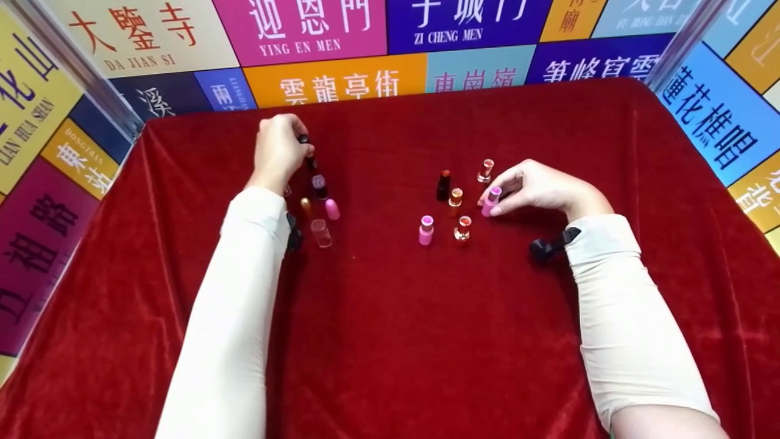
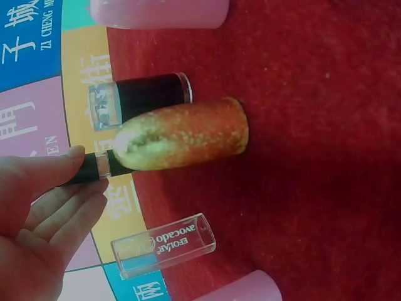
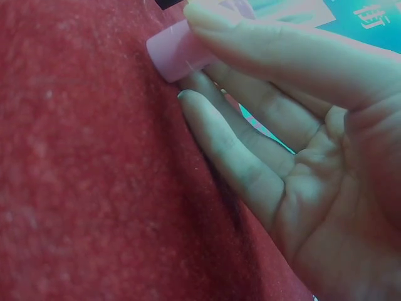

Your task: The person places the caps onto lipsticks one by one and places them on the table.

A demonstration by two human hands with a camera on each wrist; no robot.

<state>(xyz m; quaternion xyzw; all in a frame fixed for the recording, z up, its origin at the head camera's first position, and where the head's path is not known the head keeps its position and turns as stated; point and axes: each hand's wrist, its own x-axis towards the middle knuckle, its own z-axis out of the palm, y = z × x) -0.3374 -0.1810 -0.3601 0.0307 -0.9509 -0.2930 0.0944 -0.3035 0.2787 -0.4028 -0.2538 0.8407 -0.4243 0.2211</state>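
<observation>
At the far left of the cloth, my left hand (image 1: 279, 146) pinches a black lipstick cap (image 2: 88, 169) between thumb and fingers. Close to it stand a black cap with a clear top (image 2: 147, 99), a gold cap (image 2: 188, 135), a clear printed cap (image 2: 169, 243) and a pink cap (image 1: 332, 209). On the right, my right hand (image 1: 539, 186) holds a pink lipstick tube (image 1: 489, 204) by thumb and fingertips, its base low over the cloth. Uncapped lipsticks stand beside that hand: one pink (image 1: 426, 231), one black (image 1: 443, 185) and several gold ones, including a gold-and-red lipstick (image 1: 463, 229).
Dark red velvet cloth (image 1: 390, 329) covers the table. Colourful panels printed with place names (image 1: 335, 79) rise along the back and both sides. A black wrist-camera mount (image 1: 545, 247) juts from the right cuff.
</observation>
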